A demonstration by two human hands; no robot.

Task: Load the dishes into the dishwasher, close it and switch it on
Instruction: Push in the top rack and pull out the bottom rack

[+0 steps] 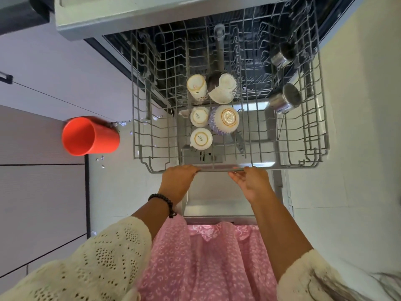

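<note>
both hands hold the front rail of the pulled-out wire rack (230, 135): the left hand (179, 178) has its fingers curled over the rail, and the right hand (251, 181) grips the same rail just to its right. the rack hangs over the open dishwasher door (219, 205). upside-down white cups (201, 139) and patterned bowls (225, 122) stand grouped near the rack's middle, close together. two steel pots (284, 97) lie tilted along the rack's right side. an orange cup (90, 136) lies on its side on the floor, left of the rack. a beaded bracelet (163, 202) circles the left wrist.
</note>
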